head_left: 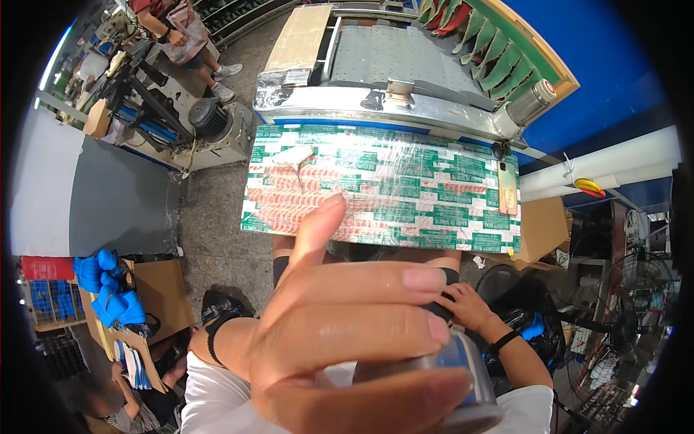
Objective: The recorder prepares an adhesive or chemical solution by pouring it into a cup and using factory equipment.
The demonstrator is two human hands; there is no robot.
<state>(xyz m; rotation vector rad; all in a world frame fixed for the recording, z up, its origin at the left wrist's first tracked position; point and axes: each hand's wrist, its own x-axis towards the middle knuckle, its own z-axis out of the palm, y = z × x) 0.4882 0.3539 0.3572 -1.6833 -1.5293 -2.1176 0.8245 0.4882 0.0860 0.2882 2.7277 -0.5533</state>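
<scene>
My left hand [340, 325] is raised close in front of me, coming up from the lower left. Its lower fingers are curled round a clear, rounded container [473, 383] like a cup; one finger points up and away. Much of the container is hidden behind the fingers. My right hand [463, 304] rests on my right knee, fingers loosely apart and holding nothing. Beyond both hands lies a tabletop [405, 181] covered in green and white printed tape. On it are a small white object [293, 155] with a dark thin end, at the left, and a phone [508, 186] at the right edge.
Behind the tabletop stands a machine with a grey conveyor bed [405, 54] and a red button [547, 88]. Blue bundles [108, 289] sit beside a cardboard box [163, 293] at left. One person [177, 36] stands far left; another [130, 405] sits lower left. A cardboard box [542, 228] is at right.
</scene>
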